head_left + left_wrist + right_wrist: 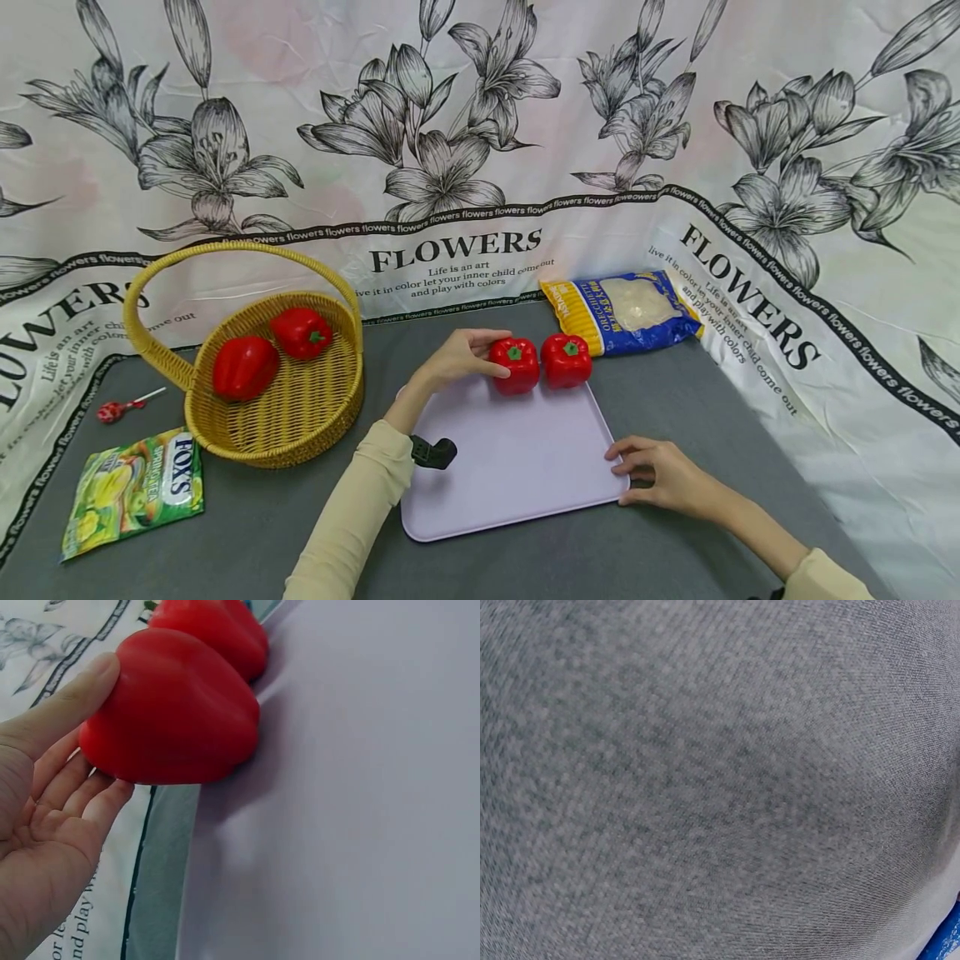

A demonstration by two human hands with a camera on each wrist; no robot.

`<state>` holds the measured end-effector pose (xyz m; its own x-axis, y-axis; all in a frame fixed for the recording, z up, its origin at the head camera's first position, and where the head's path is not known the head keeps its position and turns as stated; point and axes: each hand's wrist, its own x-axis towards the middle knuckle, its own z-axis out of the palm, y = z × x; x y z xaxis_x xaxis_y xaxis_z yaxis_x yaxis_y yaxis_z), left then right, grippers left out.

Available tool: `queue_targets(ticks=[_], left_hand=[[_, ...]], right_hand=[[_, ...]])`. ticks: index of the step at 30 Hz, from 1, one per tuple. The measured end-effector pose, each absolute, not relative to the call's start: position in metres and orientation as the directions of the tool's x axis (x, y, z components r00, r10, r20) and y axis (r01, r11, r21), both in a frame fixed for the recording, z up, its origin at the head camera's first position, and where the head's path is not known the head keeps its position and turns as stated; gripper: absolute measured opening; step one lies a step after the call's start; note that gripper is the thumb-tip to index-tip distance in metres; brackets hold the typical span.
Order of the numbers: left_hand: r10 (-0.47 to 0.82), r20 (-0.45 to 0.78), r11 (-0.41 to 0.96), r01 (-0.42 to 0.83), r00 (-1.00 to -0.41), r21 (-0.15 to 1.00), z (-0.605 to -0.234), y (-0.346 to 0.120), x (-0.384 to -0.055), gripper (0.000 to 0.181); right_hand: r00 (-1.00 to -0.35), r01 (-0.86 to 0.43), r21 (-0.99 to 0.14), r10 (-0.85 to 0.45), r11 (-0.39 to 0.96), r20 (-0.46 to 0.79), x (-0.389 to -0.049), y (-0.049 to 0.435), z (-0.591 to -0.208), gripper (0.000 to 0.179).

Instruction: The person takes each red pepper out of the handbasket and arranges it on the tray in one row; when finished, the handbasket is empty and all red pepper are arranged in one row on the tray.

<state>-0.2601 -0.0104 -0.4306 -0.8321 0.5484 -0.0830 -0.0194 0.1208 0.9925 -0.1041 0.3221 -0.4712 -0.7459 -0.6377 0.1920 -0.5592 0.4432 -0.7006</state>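
My left hand holds a red bell pepper with a green stem, at the far edge of a pale lilac tray. In the left wrist view its thumb lies on one side of the pepper and the fingers curl under the other. A second red bell pepper sits just right of it, at the tray's far right corner. My right hand grips the tray's near right corner, fingertips over the right rim and thumb at the corner. The right wrist view shows mostly grey cloth, without the hand.
At left stands a yellow wicker basket with a tall handle, holding two red bell peppers. A lollipop and a green candy bag lie beside it. A blue and yellow pasta bag lies behind the tray, against the flowered cloth.
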Motion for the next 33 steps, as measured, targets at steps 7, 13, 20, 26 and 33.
queue_targets(ticks=[7, 13, 20, 26, 33], left_hand=[[0.556, -0.035, 0.120, 0.038, -0.831, 0.992, -0.433, -0.003, -0.256, 0.064], [0.570, 0.007, 0.112, 0.086, -0.822, 0.990, -0.435, -0.002, -0.255, 0.068], [0.582, 0.034, 0.091, 0.106, -0.813, 0.990, -0.440, -0.007, -0.254, 0.071], [0.561, 0.084, 0.065, 0.146, -0.824, 0.987, -0.438, -0.020, -0.245, 0.069], [0.508, 0.156, 0.035, 0.202, -0.847, 0.979, -0.422, -0.081, -0.208, 0.059]], right_hand=[[-0.746, -0.548, -0.712, -0.641, 0.438, 0.180, -0.103, 0.321, -0.469, 0.022], [-0.742, -0.555, -0.715, -0.642, 0.426, 0.194, -0.103, 0.322, -0.470, 0.022], [-0.745, -0.544, -0.721, -0.643, 0.430, 0.179, -0.103, 0.321, -0.469, 0.022], [-0.743, -0.545, -0.723, -0.644, 0.425, 0.181, -0.104, 0.319, -0.469, 0.022], [-0.758, -0.526, -0.728, -0.631, 0.440, 0.165, -0.102, 0.318, -0.469, 0.023]])
